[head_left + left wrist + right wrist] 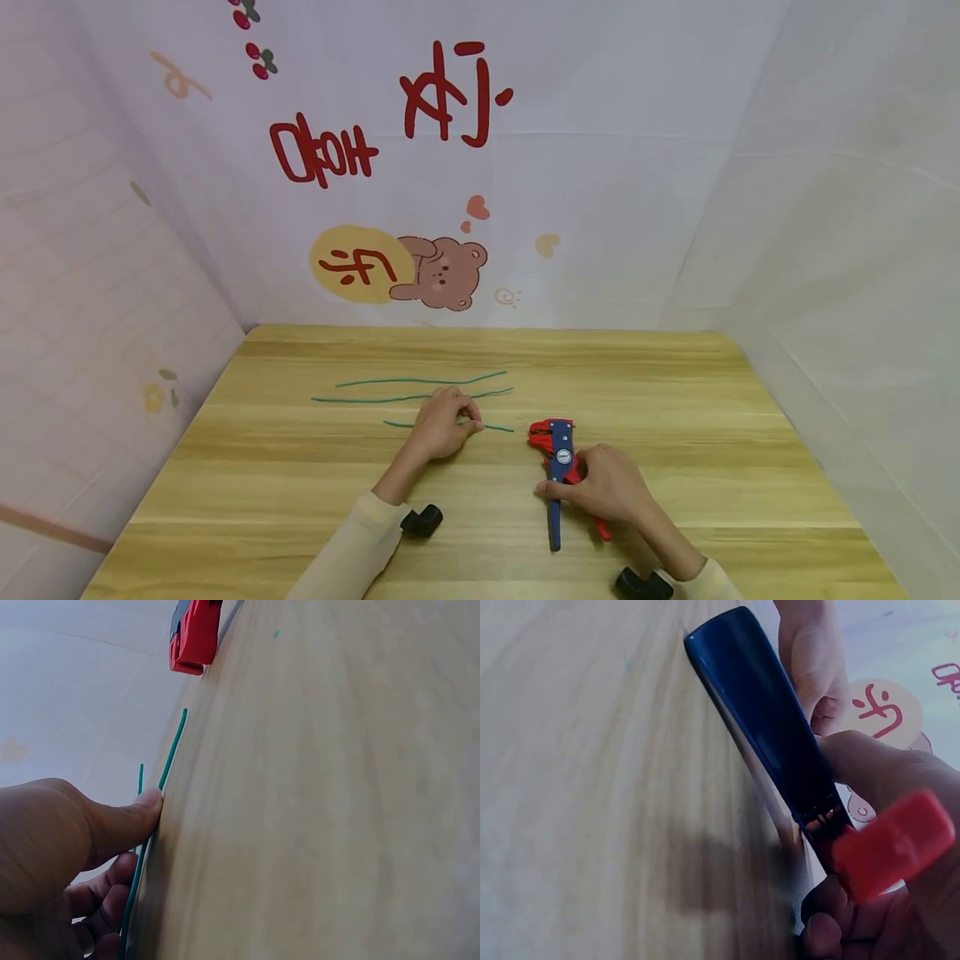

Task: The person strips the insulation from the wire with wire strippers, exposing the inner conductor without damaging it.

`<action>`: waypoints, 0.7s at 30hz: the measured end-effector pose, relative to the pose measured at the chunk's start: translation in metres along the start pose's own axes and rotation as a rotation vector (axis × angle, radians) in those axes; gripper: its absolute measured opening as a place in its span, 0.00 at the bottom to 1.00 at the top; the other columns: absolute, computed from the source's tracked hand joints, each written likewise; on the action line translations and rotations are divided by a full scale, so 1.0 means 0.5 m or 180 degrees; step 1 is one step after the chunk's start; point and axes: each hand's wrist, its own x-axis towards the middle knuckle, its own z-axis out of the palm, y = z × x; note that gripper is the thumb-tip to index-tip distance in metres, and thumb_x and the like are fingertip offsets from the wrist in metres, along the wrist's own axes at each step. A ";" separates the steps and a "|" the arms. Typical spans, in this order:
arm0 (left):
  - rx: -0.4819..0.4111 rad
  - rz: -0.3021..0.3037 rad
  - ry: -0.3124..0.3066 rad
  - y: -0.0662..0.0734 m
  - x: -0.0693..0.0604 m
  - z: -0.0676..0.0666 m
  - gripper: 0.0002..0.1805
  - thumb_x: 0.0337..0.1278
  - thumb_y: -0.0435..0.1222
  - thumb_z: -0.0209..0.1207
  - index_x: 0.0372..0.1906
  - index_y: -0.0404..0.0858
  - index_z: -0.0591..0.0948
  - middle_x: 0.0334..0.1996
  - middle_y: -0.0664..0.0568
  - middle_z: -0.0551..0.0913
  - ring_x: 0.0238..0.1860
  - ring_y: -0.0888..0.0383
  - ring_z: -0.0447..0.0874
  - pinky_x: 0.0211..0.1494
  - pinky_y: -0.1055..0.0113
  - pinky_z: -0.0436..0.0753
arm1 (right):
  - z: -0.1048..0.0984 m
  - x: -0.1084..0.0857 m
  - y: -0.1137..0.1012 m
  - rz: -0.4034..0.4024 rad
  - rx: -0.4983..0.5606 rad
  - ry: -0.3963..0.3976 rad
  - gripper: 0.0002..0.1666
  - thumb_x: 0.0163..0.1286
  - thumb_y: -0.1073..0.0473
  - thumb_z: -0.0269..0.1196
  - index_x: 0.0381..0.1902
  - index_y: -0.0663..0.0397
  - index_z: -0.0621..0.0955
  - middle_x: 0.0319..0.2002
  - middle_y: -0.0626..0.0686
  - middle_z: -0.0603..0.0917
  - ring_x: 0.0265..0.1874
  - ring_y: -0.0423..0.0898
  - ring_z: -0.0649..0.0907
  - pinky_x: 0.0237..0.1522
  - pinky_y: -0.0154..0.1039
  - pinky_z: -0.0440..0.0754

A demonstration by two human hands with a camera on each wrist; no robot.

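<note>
My left hand [444, 427] is over the nearest green wire [498, 428], thumb and fingers pinching it close to the table. In the left wrist view the thumb [139, 817] presses against this green wire [174, 750], and the other fingers curl beneath. Two more green wires lie farther back: a middle wire [352, 400], partly hidden by the left hand, and a far wire [405, 381]. A blue and red wire stripper [559, 442] is held by my right hand [611, 483], its head pointing away from me. The right wrist view shows its blue handle [761, 705] and red handle [892, 844].
The wooden table [300, 492] ends at a white printed cloth [600, 208] behind, with cloth at both sides too. Each wrist carries a black camera mount, such as the left mount [422, 522].
</note>
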 end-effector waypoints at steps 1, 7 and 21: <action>-0.0001 -0.0004 0.0005 0.000 0.000 0.000 0.06 0.61 0.42 0.70 0.30 0.50 0.85 0.33 0.58 0.76 0.38 0.59 0.68 0.48 0.60 0.68 | 0.000 0.000 0.000 -0.0006 0.0015 0.0004 0.38 0.46 0.16 0.68 0.15 0.40 0.73 0.13 0.39 0.68 0.19 0.38 0.69 0.22 0.33 0.58; -0.0012 0.0000 0.0008 -0.003 -0.001 0.001 0.06 0.61 0.43 0.70 0.29 0.51 0.85 0.33 0.59 0.75 0.37 0.59 0.67 0.46 0.61 0.67 | -0.001 -0.002 0.004 0.0108 0.0346 -0.0052 0.33 0.49 0.22 0.72 0.13 0.40 0.75 0.11 0.39 0.67 0.15 0.38 0.68 0.20 0.32 0.57; -0.0048 0.0047 -0.0057 -0.005 -0.004 -0.004 0.07 0.62 0.40 0.69 0.30 0.48 0.83 0.33 0.56 0.75 0.37 0.59 0.66 0.45 0.61 0.65 | -0.001 0.009 0.025 0.0209 0.0854 -0.0022 0.28 0.49 0.30 0.77 0.17 0.42 0.77 0.13 0.40 0.66 0.14 0.37 0.63 0.21 0.31 0.54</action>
